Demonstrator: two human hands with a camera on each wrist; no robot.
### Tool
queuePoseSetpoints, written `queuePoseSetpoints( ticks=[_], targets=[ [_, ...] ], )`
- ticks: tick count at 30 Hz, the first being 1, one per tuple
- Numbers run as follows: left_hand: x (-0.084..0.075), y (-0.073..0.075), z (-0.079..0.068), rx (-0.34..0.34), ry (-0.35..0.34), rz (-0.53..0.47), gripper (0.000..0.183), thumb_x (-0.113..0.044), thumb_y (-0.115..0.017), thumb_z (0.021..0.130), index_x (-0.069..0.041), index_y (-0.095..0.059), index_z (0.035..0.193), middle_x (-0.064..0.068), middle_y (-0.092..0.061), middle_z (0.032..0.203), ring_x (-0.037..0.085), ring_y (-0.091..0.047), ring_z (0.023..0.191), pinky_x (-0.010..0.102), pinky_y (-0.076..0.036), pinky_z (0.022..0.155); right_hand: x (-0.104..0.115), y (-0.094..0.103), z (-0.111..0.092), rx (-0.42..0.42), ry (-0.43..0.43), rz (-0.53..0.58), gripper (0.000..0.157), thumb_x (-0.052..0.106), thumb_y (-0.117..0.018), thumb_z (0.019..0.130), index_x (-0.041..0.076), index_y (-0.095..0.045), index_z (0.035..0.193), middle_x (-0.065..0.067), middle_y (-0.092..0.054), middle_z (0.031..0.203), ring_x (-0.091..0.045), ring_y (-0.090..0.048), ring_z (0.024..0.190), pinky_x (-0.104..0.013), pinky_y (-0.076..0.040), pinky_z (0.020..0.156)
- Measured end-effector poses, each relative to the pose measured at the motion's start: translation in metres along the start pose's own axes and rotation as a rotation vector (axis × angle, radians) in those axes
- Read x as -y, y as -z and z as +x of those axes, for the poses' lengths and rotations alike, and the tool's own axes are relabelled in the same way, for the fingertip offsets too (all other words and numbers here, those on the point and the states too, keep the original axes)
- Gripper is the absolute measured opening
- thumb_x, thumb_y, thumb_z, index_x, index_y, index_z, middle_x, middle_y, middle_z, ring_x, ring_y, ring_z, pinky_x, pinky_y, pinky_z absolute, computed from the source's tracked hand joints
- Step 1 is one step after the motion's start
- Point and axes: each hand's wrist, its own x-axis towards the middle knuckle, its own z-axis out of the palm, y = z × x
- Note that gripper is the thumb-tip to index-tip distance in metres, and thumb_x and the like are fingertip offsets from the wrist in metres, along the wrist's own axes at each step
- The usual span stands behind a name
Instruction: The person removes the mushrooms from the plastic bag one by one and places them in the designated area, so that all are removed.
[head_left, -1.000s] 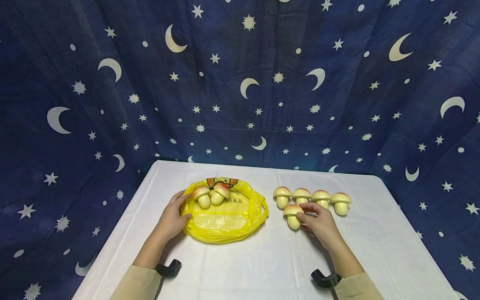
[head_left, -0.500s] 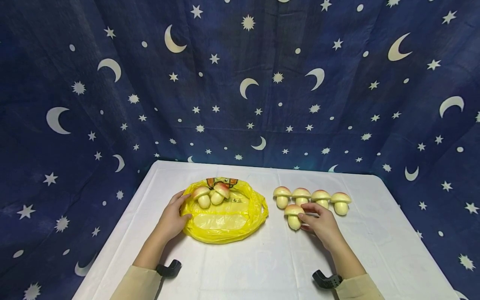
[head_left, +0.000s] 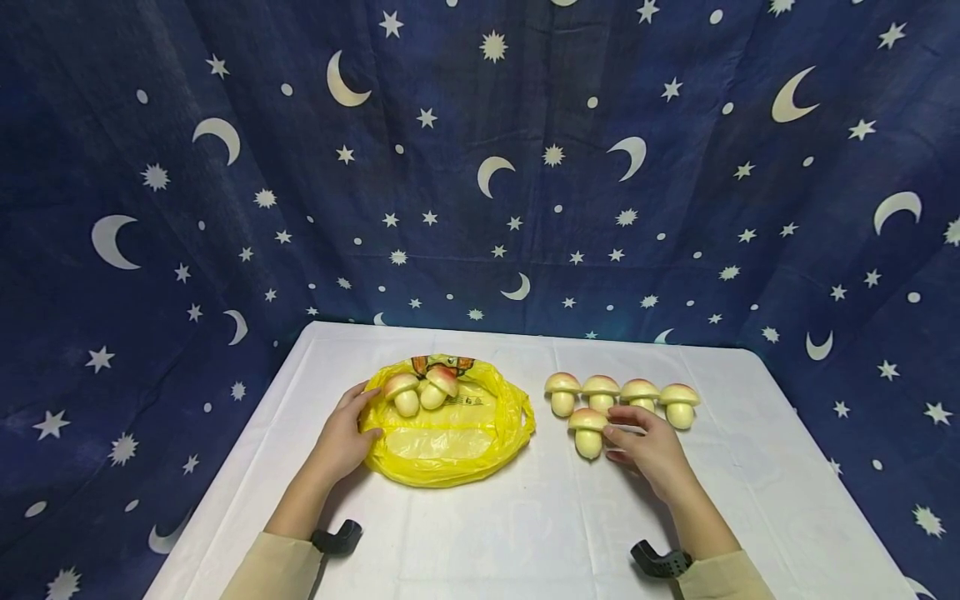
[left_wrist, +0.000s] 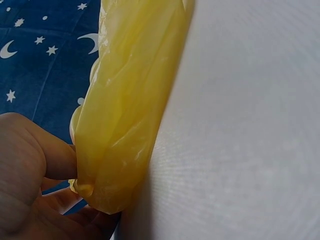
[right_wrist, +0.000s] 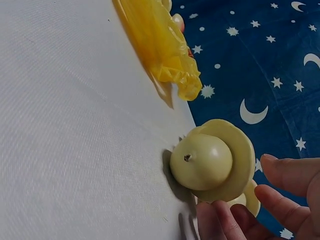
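Observation:
My left hand [head_left: 345, 437] holds the left rim of a yellow plastic bag [head_left: 438, 473], with the thumb on one side of the film and fingers on the other. The bag lies with its mouth spread wide. Inside, at the back, are two toy mushrooms, one pale-capped [head_left: 402, 393] and one redder [head_left: 439, 385]. My right hand [head_left: 652, 450] is beside another toy mushroom [head_left: 588, 433], its fingers loosely spread. In the right wrist view a gap shows between the thumb [right_wrist: 285, 172] and that mushroom [right_wrist: 202, 160].
Behind the single mushroom, several more toy mushrooms [head_left: 562, 393] stand in a row; my right fingers overlap part of it in the head view. A white cloth [head_left: 480, 542] covers the table. A dark blue curtain [head_left: 420, 183] with moons and stars surrounds its back and sides.
My right hand has let go of the front mushroom and drawn slightly right. That mushroom now stands by itself in front of the row. The left hand and bag stay put.

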Motion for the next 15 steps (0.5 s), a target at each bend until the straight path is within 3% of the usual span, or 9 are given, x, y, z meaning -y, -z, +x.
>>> queuePoseSetpoints(
  ticks=[15],
  targets=[
    [-0.001, 0.001, 0.000, -0.007, 0.003, 0.005, 0.067, -0.001, -0.070, 0.097, -0.005, -0.048, 0.160, 0.017, -0.027, 0.177, 0.045, -0.029, 0.163, 0.063, -0.027, 0.133, 0.012, 0.011, -0.010, 0.008, 0.024, -0.035, 0.050, 0.008, -0.072, 0.102, -0.008, -0.055, 0.147, -0.027, -0.057, 0.144, -0.016, -0.074, 0.100, -0.042, -0.068, 0.090]
  ],
)
